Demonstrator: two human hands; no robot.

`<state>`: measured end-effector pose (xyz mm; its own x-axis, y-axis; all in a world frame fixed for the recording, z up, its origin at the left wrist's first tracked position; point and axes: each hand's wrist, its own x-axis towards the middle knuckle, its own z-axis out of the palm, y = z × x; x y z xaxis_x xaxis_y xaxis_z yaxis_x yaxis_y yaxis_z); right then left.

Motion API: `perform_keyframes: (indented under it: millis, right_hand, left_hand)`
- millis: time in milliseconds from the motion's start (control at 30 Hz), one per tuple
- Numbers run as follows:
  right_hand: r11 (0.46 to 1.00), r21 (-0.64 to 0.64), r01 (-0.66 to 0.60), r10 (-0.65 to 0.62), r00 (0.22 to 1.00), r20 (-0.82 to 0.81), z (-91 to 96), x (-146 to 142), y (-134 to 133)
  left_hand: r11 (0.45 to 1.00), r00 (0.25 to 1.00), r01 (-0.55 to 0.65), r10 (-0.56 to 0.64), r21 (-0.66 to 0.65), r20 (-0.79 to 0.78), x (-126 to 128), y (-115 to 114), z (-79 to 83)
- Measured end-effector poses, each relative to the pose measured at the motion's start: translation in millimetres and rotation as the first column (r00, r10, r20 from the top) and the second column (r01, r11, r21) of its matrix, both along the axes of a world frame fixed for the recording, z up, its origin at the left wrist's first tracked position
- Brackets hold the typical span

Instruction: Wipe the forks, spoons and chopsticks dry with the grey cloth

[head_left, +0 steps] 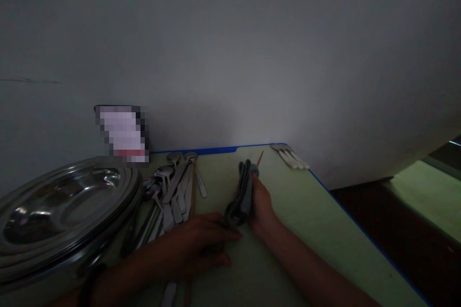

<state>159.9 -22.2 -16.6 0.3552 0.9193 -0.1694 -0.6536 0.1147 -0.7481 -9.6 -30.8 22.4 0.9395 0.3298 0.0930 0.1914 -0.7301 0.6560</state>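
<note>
My right hand (262, 206) is closed around a folded grey patterned cloth (245, 192) above the table. A thin reddish-brown stick, like a chopstick (260, 157), pokes out past the top of the cloth; the rest of it is mostly hidden. My left hand (201, 244) is just left of the cloth's lower end, thumb and index finger apart, fingertips close to the cloth. Whether they touch it is too dark to tell. Beside and partly under my left arm lies a pile of metal spoons, forks and knives (176, 196), with another long brown stick (193, 187) along its right side.
Stacked steel plates or trays (133, 192) stand at the left. A phone-like device (124, 134), blurred out, leans on the wall (230, 57) behind. Several light-handled forks (290, 156) lie at the far right corner of the green, blue-edged table (317, 220).
</note>
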Motion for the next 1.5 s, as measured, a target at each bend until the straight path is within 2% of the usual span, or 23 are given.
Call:
perform_keyframes:
  millis: [100, 233, 300, 433, 533, 733, 967, 1200, 1333, 1433, 1500]
  right_hand:
    - [0.995, -0.092, 0.046, -0.051, 0.998, -0.048, -1.8, 7, 6]
    - [0.990, -0.127, 0.061, -0.085, 0.978, -0.193, 5.1, 21, 15]
    - [0.993, -0.098, 0.061, -0.084, 0.966, -0.244, 9.1, 33, 17]
    - [0.998, 0.056, -0.001, 0.018, 0.950, -0.313, 14.9, 57, 17]
    - [0.998, 0.064, -0.007, 0.028, 0.941, -0.338, 18.0, 66, 16]
    - [0.997, -0.010, 0.077, -0.076, 0.946, -0.314, 20.4, 52, 12]
    - [0.999, -0.002, -0.044, 0.042, 0.952, -0.304, 17.0, 19, 2]
    - [0.994, -0.028, -0.105, 0.089, 0.937, -0.338, 20.3, 15, 4]
    - [0.999, -0.026, -0.031, 0.021, 0.942, -0.335, 19.8, 37, 15]
    - [0.996, -0.008, 0.090, -0.088, 0.943, -0.321, 19.0, 65, 20]
    - [0.992, 0.008, 0.126, -0.116, 0.934, -0.337, 18.8, 78, 20]
  left_hand:
    - [0.998, 0.997, -0.063, 0.063, 0.011, 0.039, 0, 2, -0.6]
    - [0.987, 0.987, -0.157, 0.156, 0.039, 0.033, 1, 5, 0.8]
    - [0.989, 0.990, -0.137, 0.136, 0.047, 0.032, 1, 5, 2.9]
    - [0.998, 0.996, -0.037, 0.032, 0.053, 0.085, -1, 3, 4.8]
    - [1.000, 0.994, -0.011, 0.008, 0.026, 0.112, -1, 3, 1.3]
    - [1.000, 0.994, -0.013, 0.015, -0.020, 0.111, -1, 5, -3.0]
    - [1.000, 0.995, 0.014, -0.012, -0.020, 0.101, 3, 2, 3.9]
    - [1.000, 0.994, -0.018, 0.017, 0.008, 0.105, 3, 4, -1.4]
    - [0.999, 0.994, -0.037, 0.033, 0.031, 0.102, 2, 5, -2.6]
    - [0.998, 0.991, 0.019, -0.026, 0.060, 0.128, 1, 3, 0.4]
    - [0.994, 0.987, 0.070, -0.081, 0.082, 0.139, 0, 0, 2.7]
